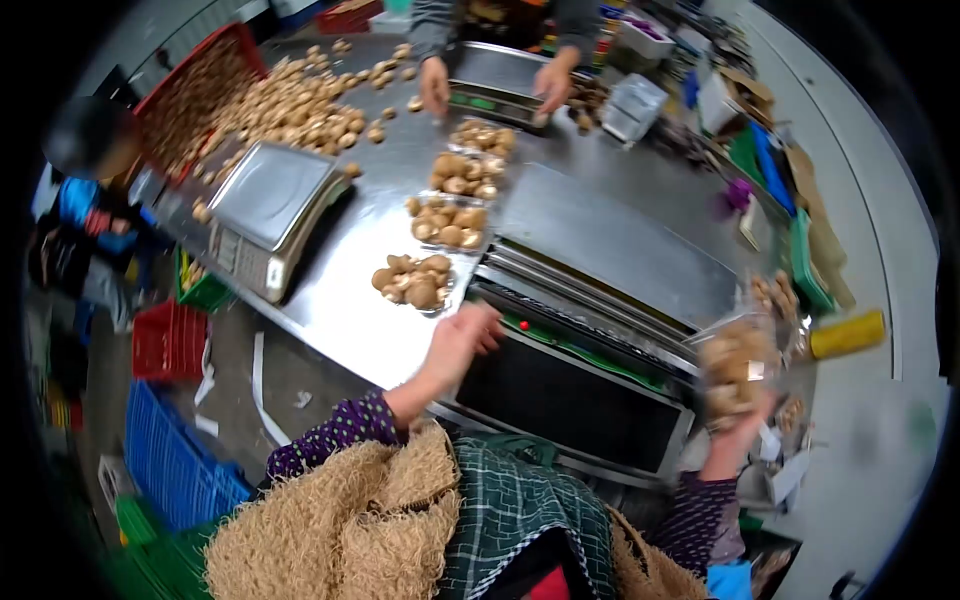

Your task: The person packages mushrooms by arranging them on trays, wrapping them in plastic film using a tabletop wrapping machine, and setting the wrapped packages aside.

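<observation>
My right hand holds a clear tray of brown mushrooms at the right end of the film wrapping machine. The tray is tilted and smeared by motion. My left hand is empty, its fingers stretched out and slightly blurred, at the machine's left end. Just beyond it lies the nearest mushroom tray on the steel table. Several more filled trays line up behind that one, leading away from me.
A weighing scale stands at the left. Behind it, loose mushrooms spill from a red crate. Across the table, another person's hands grip a second scale. Crates sit on the floor at left.
</observation>
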Demonstrator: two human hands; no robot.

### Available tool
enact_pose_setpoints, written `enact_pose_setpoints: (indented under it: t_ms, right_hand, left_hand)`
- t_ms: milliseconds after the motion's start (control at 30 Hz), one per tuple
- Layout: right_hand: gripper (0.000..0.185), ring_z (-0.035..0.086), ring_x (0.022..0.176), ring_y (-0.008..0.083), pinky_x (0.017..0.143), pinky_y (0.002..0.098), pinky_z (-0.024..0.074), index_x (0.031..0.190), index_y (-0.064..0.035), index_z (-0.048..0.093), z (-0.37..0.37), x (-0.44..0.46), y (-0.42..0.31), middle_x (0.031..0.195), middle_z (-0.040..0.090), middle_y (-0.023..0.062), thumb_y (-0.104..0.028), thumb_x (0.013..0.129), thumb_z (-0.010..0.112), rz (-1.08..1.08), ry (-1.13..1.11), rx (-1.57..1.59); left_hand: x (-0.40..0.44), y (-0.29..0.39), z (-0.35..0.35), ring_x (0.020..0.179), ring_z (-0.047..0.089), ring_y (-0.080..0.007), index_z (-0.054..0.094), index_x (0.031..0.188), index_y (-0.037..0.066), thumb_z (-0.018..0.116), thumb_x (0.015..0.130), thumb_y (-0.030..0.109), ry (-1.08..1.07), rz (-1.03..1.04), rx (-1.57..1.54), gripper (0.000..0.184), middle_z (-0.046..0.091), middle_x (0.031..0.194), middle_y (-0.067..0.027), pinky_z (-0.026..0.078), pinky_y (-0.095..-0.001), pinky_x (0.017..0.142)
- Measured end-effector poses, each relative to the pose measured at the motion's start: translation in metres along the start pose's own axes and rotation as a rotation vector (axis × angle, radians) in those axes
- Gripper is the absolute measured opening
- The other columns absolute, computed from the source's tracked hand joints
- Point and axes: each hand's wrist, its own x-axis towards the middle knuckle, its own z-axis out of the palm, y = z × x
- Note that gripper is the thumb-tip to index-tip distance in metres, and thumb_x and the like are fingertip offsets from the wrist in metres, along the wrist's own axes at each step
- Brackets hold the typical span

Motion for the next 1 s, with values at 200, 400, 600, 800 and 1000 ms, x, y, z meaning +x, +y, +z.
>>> enact_pose_setpoints:
  t_ms: [200, 400, 600, 800, 1000]
  right_hand:
    - [0.055, 0.061, 0.105, 0.0286, 0.089, 0.0449, 0.0533, 0.130, -0.0034, 0.048, -0.092, 0.182, -0.065, 0.121, 0.060, 0.0131, -0.048, 0.098, 0.037, -0.120, 0.117, 0.054]
    - [0.052, 0.065, 0.094, 0.0316, 0.078, 0.0374, 0.0577, 0.126, 0.0013, 0.048, -0.106, 0.188, -0.046, 0.109, 0.064, 0.0180, -0.042, 0.096, 0.050, 0.281, 0.222, -0.086]
    - [0.031, 0.062, 0.066, 0.0130, 0.055, 0.0224, 0.0495, 0.118, 0.0008, 0.055, 0.024, 0.026, -0.001, 0.089, 0.067, 0.0109, -0.024, 0.099, 0.050, -0.320, -0.046, -0.603]
    - [0.019, 0.061, 0.068, 0.0094, 0.058, 0.0218, 0.0482, 0.112, -0.0031, 0.061, 0.148, -0.087, 0.087, 0.084, 0.065, 0.0060, -0.008, 0.095, 0.054, -0.278, -0.671, -0.792]
    - [0.021, 0.065, 0.077, 0.0218, 0.065, 0.0272, 0.0508, 0.104, 0.0002, 0.063, 0.240, -0.135, 0.112, 0.091, 0.064, 0.0128, -0.004, 0.084, 0.064, -0.700, -1.145, -0.850]
  left_hand:
    - [0.044, -0.057, -0.172, 0.094, 0.062, -0.0301, 0.062, 0.112, 0.001, 0.049, 0.093, 0.039, 0.917, 0.005, 0.725, 0.044, 0.061, 0.117, -0.0173, 0.046, -0.0387, 0.086]
    - [0.069, -0.097, -0.226, 0.080, 0.066, -0.0286, 0.063, 0.110, -0.002, 0.046, 0.095, 0.033, 0.528, -0.230, 0.684, 0.042, 0.068, 0.089, -0.0150, 0.053, -0.0377, 0.076]
    - [0.057, -0.098, -0.213, 0.049, 0.059, -0.0145, 0.059, 0.101, -0.007, 0.049, 0.095, 0.012, 0.518, -0.150, 0.069, 0.022, 0.061, 0.072, -0.0094, 0.052, -0.0266, 0.047]
    - [0.032, -0.085, -0.221, 0.049, 0.058, -0.0147, 0.060, 0.099, -0.006, 0.056, 0.094, 0.015, 0.577, -0.030, -0.078, 0.022, 0.061, 0.064, -0.0104, 0.044, -0.0247, 0.042]
    - [0.009, 0.006, -0.196, 0.048, 0.059, -0.0159, 0.061, 0.097, -0.007, 0.057, 0.094, 0.015, 0.601, 0.161, -0.086, 0.023, 0.060, 0.065, -0.0092, 0.048, -0.0258, 0.041]
